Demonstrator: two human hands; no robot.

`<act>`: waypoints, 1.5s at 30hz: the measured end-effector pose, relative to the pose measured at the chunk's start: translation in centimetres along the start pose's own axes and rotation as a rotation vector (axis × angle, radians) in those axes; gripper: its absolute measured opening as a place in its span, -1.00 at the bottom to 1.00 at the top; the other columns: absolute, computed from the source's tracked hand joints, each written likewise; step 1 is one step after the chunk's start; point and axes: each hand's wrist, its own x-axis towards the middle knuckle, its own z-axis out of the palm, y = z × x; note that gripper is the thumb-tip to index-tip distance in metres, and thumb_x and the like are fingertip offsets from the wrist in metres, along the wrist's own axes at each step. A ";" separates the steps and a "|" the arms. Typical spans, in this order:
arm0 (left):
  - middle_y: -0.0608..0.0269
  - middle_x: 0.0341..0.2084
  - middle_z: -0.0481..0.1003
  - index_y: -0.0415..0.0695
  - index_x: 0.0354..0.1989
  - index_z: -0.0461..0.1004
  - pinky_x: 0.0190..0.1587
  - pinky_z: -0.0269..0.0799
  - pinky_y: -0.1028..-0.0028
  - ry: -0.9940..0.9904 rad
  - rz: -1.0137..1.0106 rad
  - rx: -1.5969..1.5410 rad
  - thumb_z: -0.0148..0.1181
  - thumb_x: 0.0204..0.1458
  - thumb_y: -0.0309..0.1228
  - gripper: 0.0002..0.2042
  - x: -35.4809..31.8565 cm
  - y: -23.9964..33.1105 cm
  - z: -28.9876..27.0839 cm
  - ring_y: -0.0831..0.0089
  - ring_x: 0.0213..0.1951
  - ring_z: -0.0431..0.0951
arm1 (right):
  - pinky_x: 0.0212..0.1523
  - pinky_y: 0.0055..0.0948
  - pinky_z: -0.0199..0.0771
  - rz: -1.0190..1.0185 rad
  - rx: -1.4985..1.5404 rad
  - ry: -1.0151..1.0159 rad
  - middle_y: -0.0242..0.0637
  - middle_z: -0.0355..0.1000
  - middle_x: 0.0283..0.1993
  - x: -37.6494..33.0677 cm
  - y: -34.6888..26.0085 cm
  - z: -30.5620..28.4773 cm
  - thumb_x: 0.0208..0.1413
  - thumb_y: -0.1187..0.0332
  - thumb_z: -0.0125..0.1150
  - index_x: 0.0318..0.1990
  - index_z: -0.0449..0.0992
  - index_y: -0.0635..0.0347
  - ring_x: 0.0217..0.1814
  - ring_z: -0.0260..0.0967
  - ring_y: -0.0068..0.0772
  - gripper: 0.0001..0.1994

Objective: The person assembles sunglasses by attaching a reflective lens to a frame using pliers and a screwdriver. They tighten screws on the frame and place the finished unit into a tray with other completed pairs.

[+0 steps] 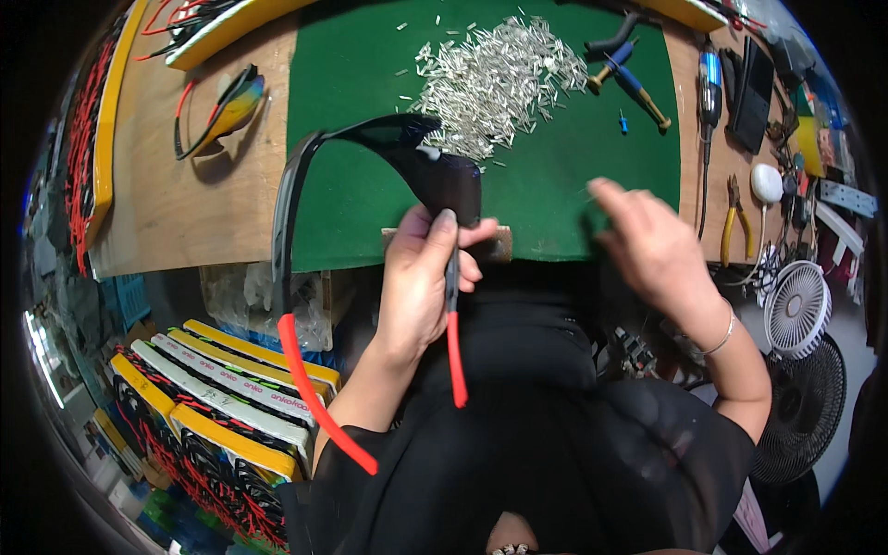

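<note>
Black sunglasses (pixel 455 190) with red-ended arms are held up over the near part of a green mat (pixel 546 190); one arm is pinched close beside the lens by the left hand (pixel 418 268), its thumb and fingers closed on it, one finger stretched past the frame; the other arm is left free at the left, its red end hanging beyond the table edge; the right hand (pixel 652 245) is raised well apart from the frame, fingers partly curled and blurred; whether anything small is pinched at its tips cannot be told.

Loose metal pins (pixel 499 83) are heaped beyond the lens; a blue-and-brass tool (pixel 640 90) is laid beside the heap; yellow-handled pliers (pixel 735 222) are set off the mat, to the right.

Handling, as judged: the hinge end is best gripped firmly but without squeezing, so that the thin arm is not bent; fingertips are best kept off the lens, where smears would show; the joint is best turned toward the right hand; the free arm should be watched for snagging; the heap should not be brushed by the frame, as pins could be scattered.
</note>
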 end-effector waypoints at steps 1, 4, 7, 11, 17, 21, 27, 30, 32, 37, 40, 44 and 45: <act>0.03 -0.33 0.50 -0.26 -0.23 0.25 -0.54 0.38 0.71 -0.003 -0.047 -0.013 -0.15 0.18 -0.31 -0.78 -0.3 0.3 0.7 0.66 -0.61 0.42 | -0.39 -0.33 0.37 0.061 -0.126 0.052 -0.20 0.27 -0.39 -0.3 1.6 0.1 -0.19 0.48 0.19 -0.01 0.27 0.18 -0.39 0.31 -0.23 -0.52; 0.08 -0.30 0.48 -0.23 -0.26 0.32 -0.41 0.45 0.64 -0.091 -0.174 -0.173 -0.07 0.14 -0.30 -0.79 -0.3 0.2 2.5 0.59 -0.46 0.49 | -0.29 -0.36 0.32 0.114 -0.306 0.200 -0.23 0.28 -0.32 -0.5 4.5 1.9 -0.14 0.47 0.16 -0.04 0.33 0.20 -0.27 0.27 -0.25 -0.59; 0.23 -0.41 0.49 -0.20 -0.32 0.38 -0.42 0.42 0.69 -0.180 -0.038 -0.178 0.00 0.11 -0.35 -0.84 0.0 -0.6 1.4 0.66 -0.48 0.45 | -0.21 -0.39 0.29 0.108 -0.314 0.241 -0.24 0.30 -0.26 -0.2 2.6 1.0 -0.21 0.49 0.15 -0.07 0.37 0.20 -0.18 0.26 -0.25 -0.58; 0.26 -0.43 0.48 -0.19 -0.27 0.36 -0.51 0.38 0.74 -0.062 -0.038 -0.170 0.05 0.07 -0.41 -0.87 0.1 -0.6 2.0 0.65 -0.52 0.45 | -0.39 -0.40 0.37 -0.382 0.222 0.321 -0.26 0.36 -0.27 1.5 -2.5 -0.2 -0.26 0.50 0.16 -0.23 0.45 0.22 -0.38 0.33 -0.31 -0.69; 0.30 -0.49 0.48 -0.22 -0.34 0.42 -0.48 0.39 0.70 -0.009 -0.078 -0.069 -0.05 0.14 -0.28 -0.76 -1.0 1.0 1.4 0.63 -0.49 0.48 | -0.56 -0.55 0.33 -0.687 0.409 0.375 -0.32 0.37 -0.39 3.1 -3.5 1.3 -0.32 0.46 0.20 -0.40 0.48 0.19 -0.51 0.29 -0.45 -0.79; 0.33 -0.56 0.46 -0.23 -0.38 0.38 -0.50 0.36 0.65 -0.037 0.133 0.062 0.08 0.06 -0.40 -0.86 -0.4 1.9 0.9 0.66 -0.56 0.43 | -0.53 -0.49 0.36 -0.552 0.716 0.218 -0.33 0.39 -0.41 2.9 -3.7 1.2 -0.29 0.47 0.26 -0.39 0.47 0.19 -0.50 0.31 -0.39 -0.80; 0.34 -0.48 0.44 -0.22 -0.30 0.36 -0.52 0.34 0.68 -0.025 0.219 0.210 0.08 0.06 -0.40 -0.85 -0.7 0.4 1.7 0.67 -0.53 0.41 | -0.43 -0.43 0.37 -0.454 0.691 0.151 -0.30 0.38 -0.39 2.9 -3.8 1.1 -0.20 0.45 0.26 -0.35 0.44 0.18 -0.41 0.34 -0.30 -0.80; 0.33 -0.57 0.42 -0.23 -0.36 0.29 -0.62 0.26 0.71 0.033 0.105 -0.053 0.05 0.08 -0.36 -0.83 -0.1 0.5 2.5 0.69 -0.63 0.37 | -0.51 -0.52 0.36 -0.548 0.571 0.251 -0.35 0.40 -0.41 2.1 -3.9 0.6 -0.25 0.50 0.21 -0.41 0.46 0.18 -0.48 0.34 -0.40 -0.85; 0.34 -0.60 0.40 -0.19 -0.32 0.28 -0.63 0.22 0.73 -0.012 -0.059 0.030 0.00 0.11 -0.31 -0.81 -0.2 0.3 2.2 0.71 -0.65 0.34 | -0.54 -0.56 0.34 -0.565 0.461 0.354 -0.34 0.40 -0.42 1.9 -3.8 0.8 -0.29 0.48 0.18 -0.43 0.47 0.19 -0.52 0.32 -0.46 -0.84; 0.38 -0.49 0.39 -0.23 -0.26 0.38 -0.47 0.26 0.75 -0.315 -0.372 -0.224 -0.08 0.15 -0.27 -0.75 -1.4 -1.7 2.4 0.72 -0.51 0.35 | -0.55 -0.59 0.31 -0.531 0.224 0.433 -0.35 0.38 -0.43 1.1 -3.6 2.0 -0.32 0.46 0.16 -0.42 0.49 0.22 -0.49 0.31 -0.48 -0.81; 0.33 -0.43 0.41 -0.25 -0.21 0.34 -0.35 0.40 0.67 -0.378 -0.413 -0.379 -0.12 0.17 -0.30 -0.76 -0.6 -3.0 2.0 0.63 -0.40 0.45 | -0.50 -0.53 0.32 -0.492 0.237 0.324 -0.33 0.39 -0.39 0.5 -3.4 2.7 -0.26 0.45 0.15 -0.37 0.48 0.22 -0.46 0.32 -0.44 -0.80; 0.27 -0.48 0.43 -0.16 -0.23 0.27 -0.39 0.54 0.48 -0.244 -0.539 -0.214 -0.16 0.17 -0.24 -0.77 -1.2 -2.3 2.7 0.49 -0.42 0.54 | -0.37 -0.39 0.37 -0.365 0.406 0.117 -0.27 0.40 -0.32 1.0 -0.6 -0.7 -0.26 0.42 0.25 -0.26 0.44 0.21 -0.33 0.36 -0.27 -0.70; 0.30 -0.51 0.41 -0.15 -0.24 0.27 -0.46 0.49 0.54 -0.283 -0.540 -0.243 -0.16 0.17 -0.23 -0.77 -1.2 -3.0 2.3 0.53 -0.49 0.50 | -0.31 -0.36 0.38 -0.298 0.347 0.173 -0.24 0.40 -0.33 1.3 0.5 -1.5 -0.29 0.42 0.30 -0.25 0.44 0.21 -0.32 0.36 -0.24 -0.66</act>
